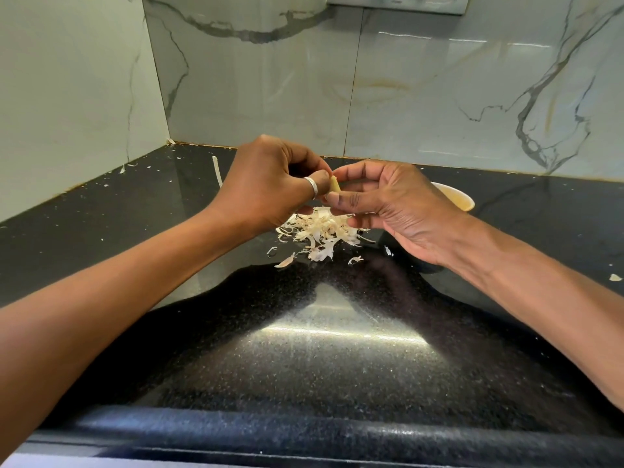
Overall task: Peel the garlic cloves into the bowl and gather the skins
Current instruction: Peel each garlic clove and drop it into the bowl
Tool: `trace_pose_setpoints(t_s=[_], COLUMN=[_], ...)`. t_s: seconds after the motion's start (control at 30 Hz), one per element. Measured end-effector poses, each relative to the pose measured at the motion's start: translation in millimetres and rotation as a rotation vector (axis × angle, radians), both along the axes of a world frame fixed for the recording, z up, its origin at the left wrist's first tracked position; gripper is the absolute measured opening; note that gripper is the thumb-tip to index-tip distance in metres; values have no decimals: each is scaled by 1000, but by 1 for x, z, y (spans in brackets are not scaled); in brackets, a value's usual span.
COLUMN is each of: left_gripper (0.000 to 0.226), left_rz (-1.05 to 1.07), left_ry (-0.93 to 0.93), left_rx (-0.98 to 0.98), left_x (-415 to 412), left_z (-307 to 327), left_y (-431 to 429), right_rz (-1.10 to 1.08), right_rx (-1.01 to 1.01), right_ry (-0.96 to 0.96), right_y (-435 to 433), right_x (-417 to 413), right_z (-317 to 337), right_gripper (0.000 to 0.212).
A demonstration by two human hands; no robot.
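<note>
A pale garlic clove (335, 187) is held above the counter between both hands. My left hand (266, 184), with a silver ring on its thumb, pinches the clove from the left. My right hand (388, 204) pinches it from the right with thumb and fingertips. Below the hands lies a pile of dry garlic skins (320, 233) on the black counter. A cream bowl (456, 197) stands behind my right hand, mostly hidden by it; its contents are not visible.
The black speckled counter (304, 349) runs to a rounded front edge. Marble-tiled walls close the back and the left corner. Loose skin flakes lie scattered at the back left (216, 170) and far right (615, 277).
</note>
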State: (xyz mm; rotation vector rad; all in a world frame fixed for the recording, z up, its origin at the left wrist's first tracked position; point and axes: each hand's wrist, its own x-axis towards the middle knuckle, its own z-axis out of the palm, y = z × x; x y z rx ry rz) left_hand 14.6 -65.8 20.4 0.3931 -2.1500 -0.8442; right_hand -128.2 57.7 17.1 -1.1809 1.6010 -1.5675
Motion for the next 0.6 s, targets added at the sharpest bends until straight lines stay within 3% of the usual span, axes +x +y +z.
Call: trace_pose_setpoints(t_s=[0.1,0.37,0.6], left_gripper=[5,6,7], left_rz=[3,24,50], left_ry=[-26,-20,-20], left_rx=[-63,-96,-97], left_x=[0,0,-1], left_z=[-2,-2,-2], left_y=[1,0,-3], right_rz=[-26,24,22], right_rx=[2,-49,-74], right_ry=[70,8,-20], right_y=[-2,-2,-2], right_x=[1,-2,-5], right_z=[-1,-2,-3], right_gripper=[34,37,51])
